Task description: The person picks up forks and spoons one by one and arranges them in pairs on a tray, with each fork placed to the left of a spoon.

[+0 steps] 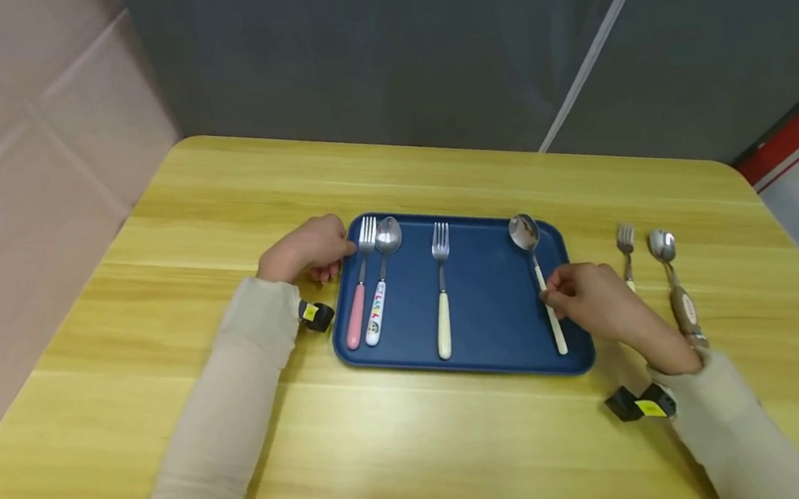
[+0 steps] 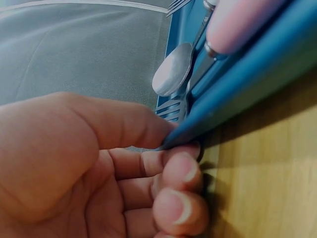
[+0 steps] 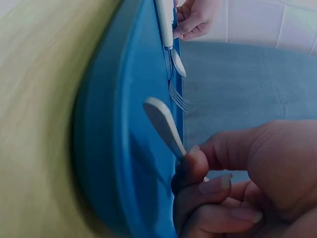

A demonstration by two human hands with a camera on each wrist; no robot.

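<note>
A blue tray (image 1: 490,305) lies in the middle of the wooden table. My left hand (image 1: 329,257) pinches its far-left corner; in the left wrist view the thumb and fingers of that hand (image 2: 163,148) clamp the tray rim (image 2: 247,84). My right hand (image 1: 555,293) pinches the white handle of a spoon (image 1: 528,237) that lies at the tray's right side. In the right wrist view my fingertips (image 3: 198,173) hold that handle (image 3: 163,124) just above the tray (image 3: 119,148). On the tray also lie a pink-handled fork (image 1: 358,308), a patterned-handled spoon (image 1: 379,311) and a cream-handled fork (image 1: 444,325).
Right of the tray, on the bare table (image 1: 417,454), lie a small fork (image 1: 626,249) and a brown-handled spoon (image 1: 675,289), partly under my right wrist. A grey wall stands behind the table's far edge, and pink panels to the left.
</note>
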